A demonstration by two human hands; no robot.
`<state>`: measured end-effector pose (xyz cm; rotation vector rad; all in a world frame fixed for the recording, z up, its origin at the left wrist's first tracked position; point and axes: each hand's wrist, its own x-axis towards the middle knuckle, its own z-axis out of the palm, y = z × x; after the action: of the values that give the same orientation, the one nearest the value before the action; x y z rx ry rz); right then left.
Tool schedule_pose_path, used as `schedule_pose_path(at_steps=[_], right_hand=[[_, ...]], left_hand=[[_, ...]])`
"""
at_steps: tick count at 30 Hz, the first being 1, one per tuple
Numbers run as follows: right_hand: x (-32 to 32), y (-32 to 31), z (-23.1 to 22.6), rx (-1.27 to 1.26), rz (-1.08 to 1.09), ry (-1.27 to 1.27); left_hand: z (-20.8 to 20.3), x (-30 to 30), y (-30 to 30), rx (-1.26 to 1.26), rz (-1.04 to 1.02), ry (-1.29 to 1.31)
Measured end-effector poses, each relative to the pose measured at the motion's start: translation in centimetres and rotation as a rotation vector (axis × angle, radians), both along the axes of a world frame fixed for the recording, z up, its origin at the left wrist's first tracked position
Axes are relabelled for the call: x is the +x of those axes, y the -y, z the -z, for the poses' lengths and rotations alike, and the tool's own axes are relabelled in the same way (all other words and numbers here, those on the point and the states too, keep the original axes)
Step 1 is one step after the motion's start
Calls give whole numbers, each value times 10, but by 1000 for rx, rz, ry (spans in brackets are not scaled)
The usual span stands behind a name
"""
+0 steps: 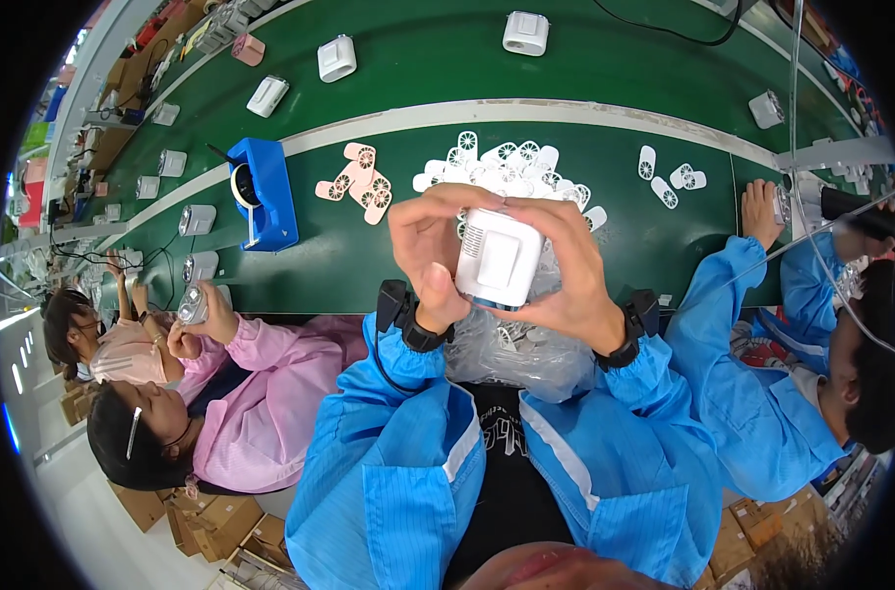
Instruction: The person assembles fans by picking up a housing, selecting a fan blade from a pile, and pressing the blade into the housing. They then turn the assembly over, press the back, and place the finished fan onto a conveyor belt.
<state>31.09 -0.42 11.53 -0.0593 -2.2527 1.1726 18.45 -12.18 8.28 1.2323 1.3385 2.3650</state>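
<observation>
Both my hands hold a small white boxy device (pixel 491 251) above the near edge of the green bench. A raised clip-like panel and a slotted vent show on its upturned face. My left hand (pixel 426 251) curls round its left side, with fingertips at the top edge and the thumb near the lower left corner. Along the right side and bottom edge press the fingers and thumb of my right hand (pixel 572 275). Just beyond lies a pile of white covers (pixel 511 169) with round spoked grilles. Below my hands, a clear plastic bag (pixel 541 359) holds loose pieces.
Pink covers (pixel 359 184) lie left of the pile, beside a blue tape dispenser (pixel 270 197). A few white covers (pixel 664 179) lie to the right. White devices (pixel 336 59) stand across the pale divider (pixel 566 110). Co-workers in pink (pixel 270 413) and blue (pixel 762 383) sit close on either side.
</observation>
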Motion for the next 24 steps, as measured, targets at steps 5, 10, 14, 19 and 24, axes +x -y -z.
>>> schedule_pose_path(at_steps=[5,10,14,19,24], right_hand=[[-3,-2,-4,-2,-40,-30],[-2,0,-2,-29,-39,-30],[-2,2,-1,-67,-28,1],[1,0,0,-72,-76,-3],[3,-4,4,-48,-90,18]], left_hand=[[-2,3,12,-106,-39,40],[-9,9,7,-99,-52,55],[-9,8,1,5,-108,155],[0,11,14,-95,-113,45],[-1,14,11,-82,-121,52]])
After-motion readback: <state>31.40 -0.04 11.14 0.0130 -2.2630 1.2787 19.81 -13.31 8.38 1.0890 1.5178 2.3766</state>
